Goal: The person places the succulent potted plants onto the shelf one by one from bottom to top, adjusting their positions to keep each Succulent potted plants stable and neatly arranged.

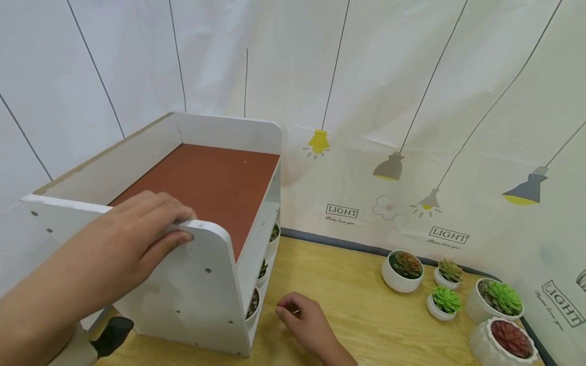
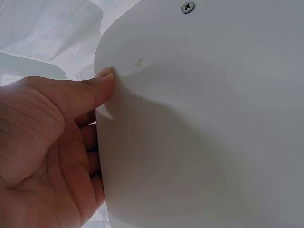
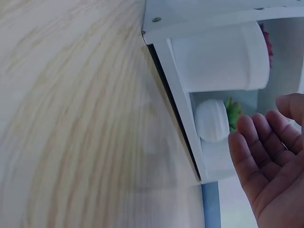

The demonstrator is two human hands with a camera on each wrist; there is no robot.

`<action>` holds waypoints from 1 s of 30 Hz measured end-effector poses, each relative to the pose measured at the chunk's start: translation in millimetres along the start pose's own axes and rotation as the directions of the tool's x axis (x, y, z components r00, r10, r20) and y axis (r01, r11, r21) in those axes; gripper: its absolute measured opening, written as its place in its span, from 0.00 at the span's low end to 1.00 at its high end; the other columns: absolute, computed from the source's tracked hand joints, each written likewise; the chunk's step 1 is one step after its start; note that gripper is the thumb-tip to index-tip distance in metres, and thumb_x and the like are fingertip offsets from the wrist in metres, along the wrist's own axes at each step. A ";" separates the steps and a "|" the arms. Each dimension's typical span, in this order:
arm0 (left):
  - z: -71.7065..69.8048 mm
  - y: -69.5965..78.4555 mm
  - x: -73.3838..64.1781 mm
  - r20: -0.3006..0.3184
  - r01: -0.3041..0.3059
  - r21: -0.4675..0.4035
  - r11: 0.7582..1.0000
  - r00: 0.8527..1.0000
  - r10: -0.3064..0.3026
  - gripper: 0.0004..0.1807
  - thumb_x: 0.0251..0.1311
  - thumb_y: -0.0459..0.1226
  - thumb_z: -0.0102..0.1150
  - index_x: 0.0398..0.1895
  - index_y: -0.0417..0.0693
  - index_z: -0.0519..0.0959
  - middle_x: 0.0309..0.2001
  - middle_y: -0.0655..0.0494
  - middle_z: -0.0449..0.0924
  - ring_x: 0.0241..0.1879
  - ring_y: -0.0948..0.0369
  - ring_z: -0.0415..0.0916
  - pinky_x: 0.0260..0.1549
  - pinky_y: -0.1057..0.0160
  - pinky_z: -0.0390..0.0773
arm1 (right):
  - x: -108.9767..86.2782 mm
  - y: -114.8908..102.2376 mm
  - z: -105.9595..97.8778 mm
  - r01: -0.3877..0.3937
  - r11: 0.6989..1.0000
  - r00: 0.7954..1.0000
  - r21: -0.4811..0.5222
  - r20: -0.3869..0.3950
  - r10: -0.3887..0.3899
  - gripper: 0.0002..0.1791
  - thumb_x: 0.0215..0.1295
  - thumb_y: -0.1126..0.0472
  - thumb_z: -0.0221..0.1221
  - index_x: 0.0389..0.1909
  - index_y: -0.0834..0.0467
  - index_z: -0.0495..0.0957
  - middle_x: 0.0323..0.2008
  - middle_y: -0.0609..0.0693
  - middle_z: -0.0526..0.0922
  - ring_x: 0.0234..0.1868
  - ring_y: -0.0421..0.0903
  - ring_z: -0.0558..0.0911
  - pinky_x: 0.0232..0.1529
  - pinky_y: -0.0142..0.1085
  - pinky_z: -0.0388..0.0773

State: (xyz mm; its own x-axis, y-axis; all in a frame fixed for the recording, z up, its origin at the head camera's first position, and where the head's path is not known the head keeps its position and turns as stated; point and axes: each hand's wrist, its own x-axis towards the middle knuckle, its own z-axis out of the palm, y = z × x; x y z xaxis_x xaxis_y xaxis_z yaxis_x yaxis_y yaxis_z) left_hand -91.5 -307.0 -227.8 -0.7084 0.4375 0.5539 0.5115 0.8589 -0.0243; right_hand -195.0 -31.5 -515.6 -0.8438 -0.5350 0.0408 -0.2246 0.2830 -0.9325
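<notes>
My left hand (image 1: 137, 234) grips the top edge of the near side panel of a small white shelf unit (image 1: 187, 290). In the left wrist view its thumb presses the flat face of the white panel (image 2: 204, 128), with the fingers behind the edge. Just above the table, beside the unit's front, my right hand (image 1: 311, 325) hangs with loosely curled fingers and holds nothing. The right wrist view has that hand (image 3: 280, 166) in front of a lower shelf, where a large white pot (image 3: 216, 61) and a smaller white pot (image 3: 211, 121) with a green succulent stand.
Several potted succulents stand at the right of the wooden table (image 1: 348, 284), among them a red one in a scalloped white pot (image 1: 503, 345). The unit has a reddish-brown top board (image 1: 220, 178). A black handle-like object (image 1: 113, 335) is near the left forearm.
</notes>
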 end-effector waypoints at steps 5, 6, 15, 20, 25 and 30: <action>-0.1 0.7 -0.2 0.004 0.013 0.008 1.000 1.000 -0.013 0.17 0.60 0.32 0.71 0.48 0.57 0.79 0.46 0.71 0.77 0.46 0.70 0.70 0.48 0.73 0.68 | -9.6 0.6 -11.4 -0.011 0.999 1.000 0.036 -0.016 0.012 0.13 0.76 0.51 0.61 0.48 0.58 0.83 0.42 0.48 0.87 0.41 0.36 0.83 0.41 0.30 0.82; 0.0 1.0 -0.6 0.007 0.017 0.010 1.000 1.000 -0.017 0.17 0.60 0.32 0.71 0.49 0.57 0.79 0.46 0.71 0.77 0.46 0.70 0.70 0.48 0.72 0.68 | -11.2 0.5 -13.8 -0.015 0.999 1.000 0.040 -0.018 0.016 0.14 0.76 0.51 0.61 0.48 0.58 0.83 0.42 0.49 0.86 0.41 0.37 0.83 0.40 0.30 0.82; -0.3 0.7 -1.3 -0.003 0.004 0.007 1.000 1.000 -0.004 0.18 0.59 0.31 0.72 0.48 0.58 0.79 0.45 0.73 0.77 0.45 0.72 0.68 0.47 0.73 0.68 | -21.6 2.3 -42.3 -0.046 0.999 0.992 0.025 -0.119 0.049 0.16 0.76 0.51 0.62 0.52 0.59 0.81 0.44 0.50 0.87 0.43 0.38 0.85 0.42 0.30 0.81; -0.7 1.7 -1.2 -0.003 0.012 0.009 1.000 1.000 -0.012 0.18 0.59 0.31 0.72 0.48 0.59 0.79 0.46 0.73 0.76 0.47 0.72 0.68 0.48 0.73 0.68 | -28.0 2.2 -60.1 -0.067 0.997 0.972 0.027 -0.223 0.071 0.12 0.74 0.55 0.63 0.51 0.57 0.82 0.42 0.49 0.86 0.41 0.39 0.85 0.42 0.31 0.82; 0.1 2.6 -0.9 -0.009 0.003 0.003 1.000 1.000 -0.003 0.17 0.60 0.31 0.71 0.48 0.59 0.79 0.46 0.73 0.76 0.47 0.72 0.68 0.49 0.74 0.67 | -35.9 4.6 -77.5 -0.117 0.992 0.948 0.037 -0.294 0.122 0.10 0.74 0.58 0.63 0.52 0.53 0.81 0.44 0.51 0.86 0.42 0.40 0.85 0.44 0.31 0.82; 0.5 3.1 -0.5 -0.016 -0.004 0.009 1.000 1.000 0.004 0.15 0.62 0.32 0.70 0.47 0.58 0.79 0.46 0.73 0.76 0.47 0.72 0.68 0.50 0.74 0.67 | -42.4 7.6 -93.0 -0.123 0.992 0.936 0.015 -0.331 0.121 0.11 0.74 0.56 0.63 0.54 0.52 0.81 0.47 0.52 0.86 0.44 0.39 0.85 0.45 0.32 0.82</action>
State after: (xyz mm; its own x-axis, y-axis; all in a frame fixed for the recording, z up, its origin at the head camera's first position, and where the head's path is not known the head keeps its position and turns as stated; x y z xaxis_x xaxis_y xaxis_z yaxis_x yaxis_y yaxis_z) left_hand -89.7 -304.4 -228.6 -0.6985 0.4364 0.5671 0.5098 0.8596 -0.0336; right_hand -206.3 67.4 -491.0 -0.9781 -0.2034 0.0442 -0.1118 0.3345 -0.9357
